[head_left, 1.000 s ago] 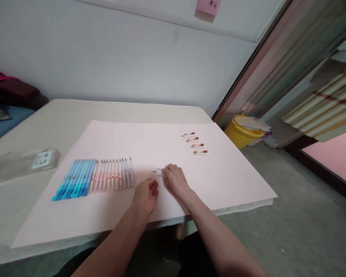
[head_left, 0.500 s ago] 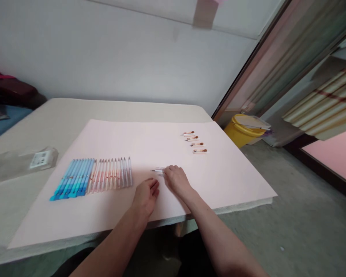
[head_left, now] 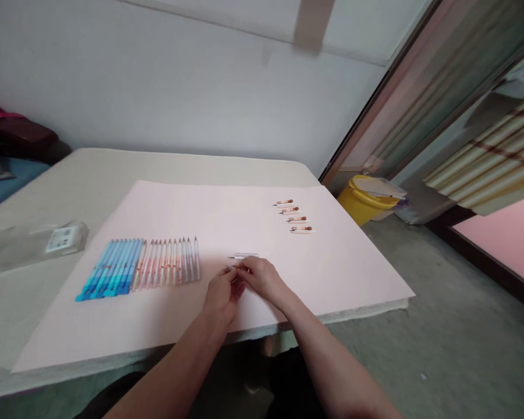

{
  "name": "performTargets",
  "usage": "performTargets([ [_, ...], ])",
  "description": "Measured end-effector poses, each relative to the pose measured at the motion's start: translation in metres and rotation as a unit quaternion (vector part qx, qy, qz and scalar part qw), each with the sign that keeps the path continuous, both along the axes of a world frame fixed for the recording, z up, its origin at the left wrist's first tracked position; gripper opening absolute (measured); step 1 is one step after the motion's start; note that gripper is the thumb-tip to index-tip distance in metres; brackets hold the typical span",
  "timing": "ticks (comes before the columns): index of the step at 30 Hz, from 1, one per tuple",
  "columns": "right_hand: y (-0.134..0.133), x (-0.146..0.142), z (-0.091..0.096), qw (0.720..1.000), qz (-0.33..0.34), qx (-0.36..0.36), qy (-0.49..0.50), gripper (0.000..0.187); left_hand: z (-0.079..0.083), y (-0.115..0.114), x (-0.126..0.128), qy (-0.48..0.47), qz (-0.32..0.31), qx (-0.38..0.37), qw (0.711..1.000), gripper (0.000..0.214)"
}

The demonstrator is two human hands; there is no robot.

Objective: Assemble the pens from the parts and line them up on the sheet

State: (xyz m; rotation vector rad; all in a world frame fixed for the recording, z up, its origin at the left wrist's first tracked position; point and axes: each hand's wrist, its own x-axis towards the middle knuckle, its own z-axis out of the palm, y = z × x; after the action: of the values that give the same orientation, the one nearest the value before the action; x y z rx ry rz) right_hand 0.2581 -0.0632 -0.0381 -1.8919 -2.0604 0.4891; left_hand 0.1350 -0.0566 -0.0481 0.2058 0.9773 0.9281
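Note:
My left hand and my right hand meet fingertip to fingertip on the pink sheet, pinching a small clear pen part between them. Just beyond the fingers lies another thin clear pen piece on the sheet. To the left lies a tidy row of blue pens, and beside it a row of clear pink pens. At the far right of the sheet sit several small brown-tipped pen parts in a column.
A clear plastic wrapper with a white label lies on the beige table at left. A yellow bucket stands on the floor beyond the table's right corner. Dark cloth and a blue surface show at far left.
My right hand drew back from the pen piece on the sheet toward my left hand. Both hands now pinch together around a small part.

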Motion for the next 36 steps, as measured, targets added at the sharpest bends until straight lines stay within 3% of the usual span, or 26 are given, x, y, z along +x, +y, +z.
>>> performTargets([
  [5,0.003,0.036,0.006,0.984,-0.15,0.006,-0.095,0.022,0.012,0.015,-0.012,0.014,0.039,-0.017,0.999,0.006],
  [7,0.004,0.046,0.004,0.977,-0.166,-0.027,-0.133,0.023,0.018,0.023,-0.018,0.017,0.06,-0.019,0.998,0.006],
  [14,0.004,0.036,-0.015,0.986,-0.087,-0.057,-0.127,0.021,0.027,0.038,-0.031,0.006,0.085,-0.021,0.996,0.007],
  [18,0.002,0.021,-0.016,0.985,-0.048,-0.065,-0.15,0.018,0.031,0.042,-0.036,0.002,0.092,-0.013,0.996,0.005],
  [29,-0.02,0.004,0.034,0.993,-0.023,-0.002,-0.12,0.014,0.031,0.051,-0.051,-0.015,0.107,-0.014,0.994,0.005],
  [36,-0.024,0.001,0.041,0.994,-0.01,0.009,-0.112,0.011,0.032,0.053,-0.052,-0.02,0.119,-0.017,0.993,0.004],
])
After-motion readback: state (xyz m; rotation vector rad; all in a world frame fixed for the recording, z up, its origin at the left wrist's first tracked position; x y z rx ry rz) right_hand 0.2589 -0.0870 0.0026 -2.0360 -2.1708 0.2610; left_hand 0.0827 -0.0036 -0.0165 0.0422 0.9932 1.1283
